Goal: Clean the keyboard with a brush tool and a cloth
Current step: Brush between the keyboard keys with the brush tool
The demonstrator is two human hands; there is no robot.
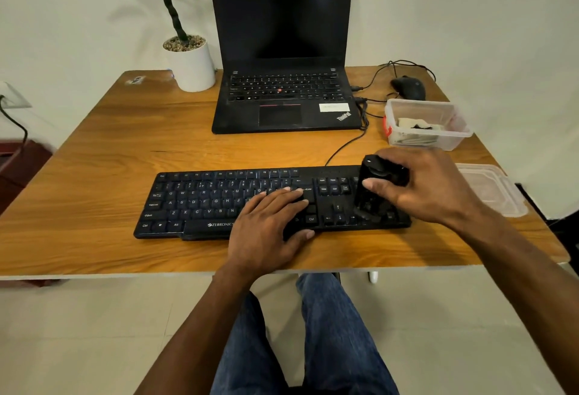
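A black keyboard (200, 203) lies across the front of the wooden table (103, 143). My left hand (269, 225) rests flat on its right-middle keys, fingers straight. My right hand (423, 189) grips a black brush tool (374, 187) that stands on the keyboard's number pad at the right end. A folded pale cloth (416, 131) lies inside a clear plastic box (454, 115) behind my right hand.
An open black laptop (282, 49) stands at the back centre, cables running from its right side. A black mouse (409, 87) sits back right, a potted plant (188, 62) back left. A clear lid (495, 189) lies at the right table edge.
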